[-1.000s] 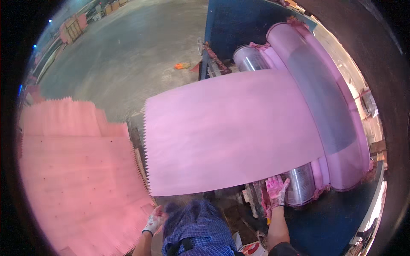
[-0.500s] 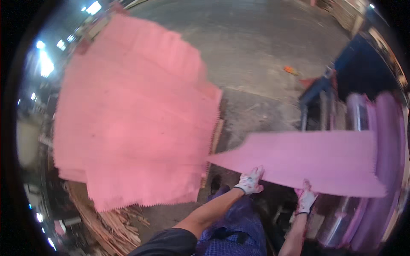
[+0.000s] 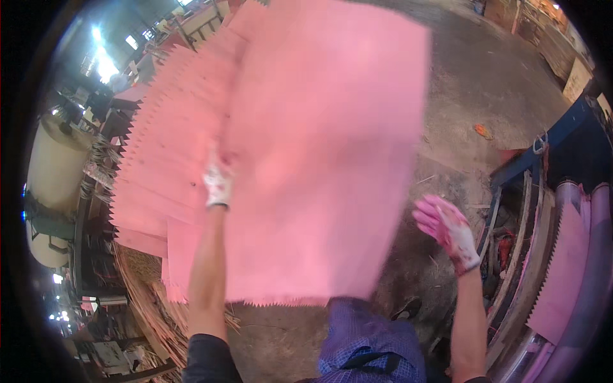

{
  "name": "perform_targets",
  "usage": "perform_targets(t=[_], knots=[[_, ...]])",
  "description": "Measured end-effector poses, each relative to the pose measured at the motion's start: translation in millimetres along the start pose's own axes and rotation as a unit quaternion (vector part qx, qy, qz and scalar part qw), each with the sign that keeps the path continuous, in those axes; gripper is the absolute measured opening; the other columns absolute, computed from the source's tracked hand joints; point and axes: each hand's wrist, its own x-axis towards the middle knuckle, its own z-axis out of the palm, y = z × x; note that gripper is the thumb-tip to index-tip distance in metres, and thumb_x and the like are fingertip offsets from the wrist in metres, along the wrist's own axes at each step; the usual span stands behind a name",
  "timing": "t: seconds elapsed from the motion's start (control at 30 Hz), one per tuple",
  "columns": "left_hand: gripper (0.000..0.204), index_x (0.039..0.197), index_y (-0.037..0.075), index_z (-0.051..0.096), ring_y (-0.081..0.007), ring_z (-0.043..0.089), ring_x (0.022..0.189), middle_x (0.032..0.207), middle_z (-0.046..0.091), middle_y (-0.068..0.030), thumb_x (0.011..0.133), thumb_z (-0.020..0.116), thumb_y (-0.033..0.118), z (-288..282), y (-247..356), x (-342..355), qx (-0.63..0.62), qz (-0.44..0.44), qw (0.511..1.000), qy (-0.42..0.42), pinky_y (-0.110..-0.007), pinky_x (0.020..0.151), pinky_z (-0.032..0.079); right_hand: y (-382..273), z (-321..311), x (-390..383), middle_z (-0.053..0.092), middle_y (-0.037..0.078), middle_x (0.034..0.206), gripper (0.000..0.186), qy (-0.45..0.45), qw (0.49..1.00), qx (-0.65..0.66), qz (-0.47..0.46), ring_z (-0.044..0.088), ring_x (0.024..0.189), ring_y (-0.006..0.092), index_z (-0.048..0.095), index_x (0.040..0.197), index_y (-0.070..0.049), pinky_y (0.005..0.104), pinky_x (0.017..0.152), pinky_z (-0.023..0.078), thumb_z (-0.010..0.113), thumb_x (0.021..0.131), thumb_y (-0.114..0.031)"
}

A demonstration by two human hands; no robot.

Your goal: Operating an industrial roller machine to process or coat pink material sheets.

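Note:
A large pink-coated wood veneer sheet [image 3: 332, 153] hangs over a layered stack of similar pink sheets [image 3: 172, 134] with saw-toothed edges. My left hand [image 3: 219, 182], in a stained white glove, is at this sheet's left edge and appears closed on it; its fingertips are blurred. Off the sheet's right edge, my right hand [image 3: 449, 231] is in the air with fingers stretched, holding nothing. Its glove is smeared pink. Beside my right forearm, another pink veneer sheet [image 3: 562, 274] with a toothed edge lies against the rollers.
Pink-smeared rollers [image 3: 597, 255] and a blue machine frame [image 3: 555, 137] stand at the right. Wood strips [image 3: 143, 287] lie at the lower left, below the stack. An orange scrap [image 3: 483, 131] rests on the concrete floor [image 3: 466, 83]. A pale tank [image 3: 57, 159] is at the far left.
The sheet that both hands held beside the rollers has swung left over the stack. My right hand has let go of it. Another sheet now shows at the rollers.

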Motion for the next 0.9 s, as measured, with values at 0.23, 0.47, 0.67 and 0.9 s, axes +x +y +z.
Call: perform_targets(t=[0.23, 0.47, 0.67, 0.9], knots=[[0.094, 0.159, 0.01, 0.025, -0.0384, 0.037, 0.145, 0.155, 0.043, -0.0172, 0.084, 0.068, 0.045, 70, -7, -23, 0.42, 0.113, 0.882, -0.183, -0.061, 0.122, 0.012, 22, -171, -214, 0.064, 0.015, 0.135, 0.05, 0.394, 0.918, -0.044, 0.006, 0.067, 0.114, 0.0267, 0.049, 0.143, -0.005, 0.0352, 0.09, 0.056, 0.058, 0.103, -0.033], [0.056, 0.137, 0.023, 0.064, -0.027, 0.07, 0.106, 0.116, 0.072, -0.0112, 0.092, 0.057, 0.056, 168, 52, -3, 0.379, -0.067, 0.791, -0.476, -0.057, 0.089, 0.054, 113, -392, -464, 0.049, 0.016, 0.15, 0.048, 0.467, 0.878, 0.049, -0.086, 0.055, 0.132, 0.0311, 0.05, 0.142, -0.011, 0.0423, 0.095, 0.052, 0.049, 0.103, -0.04], [0.083, 0.151, 0.007, 0.035, -0.0407, 0.069, 0.1, 0.115, 0.068, -0.0271, 0.08, 0.065, 0.036, 310, 162, -219, 0.133, 0.226, 0.894, -0.364, -0.046, 0.084, 0.057, 175, -461, -199, 0.051, 0.012, 0.149, 0.056, 0.291, 0.93, 0.207, -0.084, 0.053, 0.134, 0.0293, 0.05, 0.144, -0.015, 0.0415, 0.104, 0.046, 0.057, 0.097, -0.044], [0.097, 0.161, 0.012, 0.022, -0.038, 0.056, 0.129, 0.148, 0.05, -0.024, 0.08, 0.063, 0.047, 318, 329, -375, 0.032, 0.013, 0.686, -0.727, -0.04, 0.106, 0.047, 192, -476, -309, 0.054, 0.008, 0.148, 0.066, 0.347, 0.887, 0.294, -0.072, 0.051, 0.136, 0.0273, 0.051, 0.147, -0.019, 0.0407, 0.115, 0.039, 0.066, 0.091, -0.05]])
